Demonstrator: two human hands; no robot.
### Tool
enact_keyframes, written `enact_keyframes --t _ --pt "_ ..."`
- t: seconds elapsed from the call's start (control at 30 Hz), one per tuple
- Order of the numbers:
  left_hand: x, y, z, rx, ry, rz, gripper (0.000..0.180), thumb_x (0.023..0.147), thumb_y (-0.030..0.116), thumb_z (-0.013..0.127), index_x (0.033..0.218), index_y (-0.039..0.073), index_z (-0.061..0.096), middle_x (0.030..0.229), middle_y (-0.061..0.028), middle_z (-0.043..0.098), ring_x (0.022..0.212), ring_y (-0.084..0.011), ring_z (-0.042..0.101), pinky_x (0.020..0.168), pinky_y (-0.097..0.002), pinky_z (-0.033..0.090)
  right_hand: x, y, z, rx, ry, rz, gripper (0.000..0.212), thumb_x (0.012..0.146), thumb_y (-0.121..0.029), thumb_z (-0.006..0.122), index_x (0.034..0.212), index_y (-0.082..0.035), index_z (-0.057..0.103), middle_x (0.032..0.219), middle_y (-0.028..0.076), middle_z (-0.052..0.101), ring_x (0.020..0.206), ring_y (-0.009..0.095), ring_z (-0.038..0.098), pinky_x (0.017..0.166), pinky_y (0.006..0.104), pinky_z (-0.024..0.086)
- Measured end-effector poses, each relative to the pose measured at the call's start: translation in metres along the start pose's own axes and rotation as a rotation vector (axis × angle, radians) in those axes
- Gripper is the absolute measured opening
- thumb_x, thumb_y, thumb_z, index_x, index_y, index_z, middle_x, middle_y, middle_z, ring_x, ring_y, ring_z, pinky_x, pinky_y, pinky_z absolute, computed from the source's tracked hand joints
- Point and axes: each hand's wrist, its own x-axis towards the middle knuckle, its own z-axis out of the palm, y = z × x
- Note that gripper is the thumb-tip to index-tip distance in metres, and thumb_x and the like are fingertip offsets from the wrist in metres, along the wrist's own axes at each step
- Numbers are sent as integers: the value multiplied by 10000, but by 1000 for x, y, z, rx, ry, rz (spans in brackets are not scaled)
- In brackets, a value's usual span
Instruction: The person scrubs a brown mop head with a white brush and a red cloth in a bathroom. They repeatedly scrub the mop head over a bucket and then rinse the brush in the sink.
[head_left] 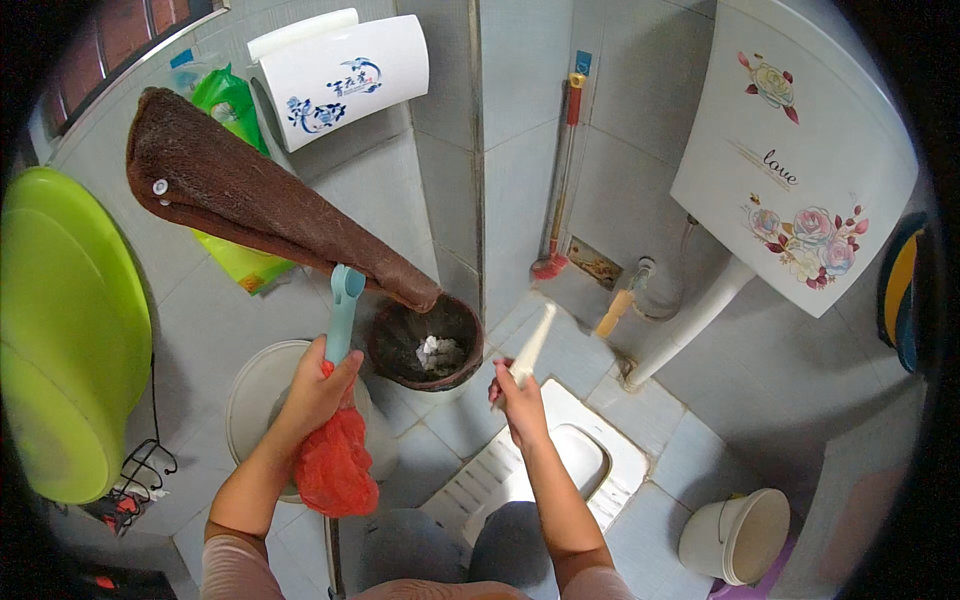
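Observation:
My left hand (322, 385) is closed round a light teal handle (343, 315) with a rounded, holed end pointing up. Red, crumpled bag-like material (338, 465) hangs below that same fist. Whatever the handle belongs to is hidden. In my closed right hand (520, 405) is a cream-white, tapered stick-like handle (534, 340), tilted up; its lower end is hidden by the hand. Between and beyond my hands stands a dark-lined waste bin (378, 352) with crumpled white paper (436, 352) inside. Under my left forearm is a pale round bucket (240, 400).
A squat toilet (635, 460) lies ahead of my knees. A brown cloth (270, 205) hangs above the bin. Lime-green basins (70, 330) lean at left. A red brush (562, 190) hangs on the wall near the cistern (800, 140). A white pail (708, 540) stands at right.

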Motion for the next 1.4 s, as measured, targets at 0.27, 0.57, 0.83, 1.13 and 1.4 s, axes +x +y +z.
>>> enact_keyframes --t 0.27,0.57,0.83,1.13,1.4 --pt "-2 0 -11 -113 -23 -27 164 877 161 539 848 69 407 585 19 420 463 -57 380 412 -217 319 55 7 48 -14 -149 109 385 887 -238 524 1175 -22 388 934 95 524 687 180 622 482 218 417" --pt "-1 -6 -10 -120 -39 -58 113 884 130 513 931 60 439 591 14 424 446 -81 401 403 -242 350 74 36 69 326 -443 258 478 903 -242 489 1270 17 325 1079 154 572 821 214 623 592 249 509" --pt "2 -14 -9 -68 -8 -48 149 870 162 547 914 56 451 578 13 442 453 -66 407 402 -227 339 10 40 89 -468 -630 -138 299 796 -146 647 1060 -26 578 884 72 631 777 140 584 695 291 464" --pt "-9 3 -25 -238 -33 -150 138 866 144 547 913 44 465 585 20 413 458 -62 373 419 -218 316 143 83 9 -796 164 -290 314 761 -272 636 826 34 606 717 244 602 700 369 609 625 411 463" --pt "-20 10 -48 -411 -75 -140 148 909 181 457 909 34 469 643 -8 452 509 -94 437 475 -232 362 201 49 2 -1031 279 -443 279 770 -245 626 722 28 588 500 100 551 443 185 553 470 340 436"
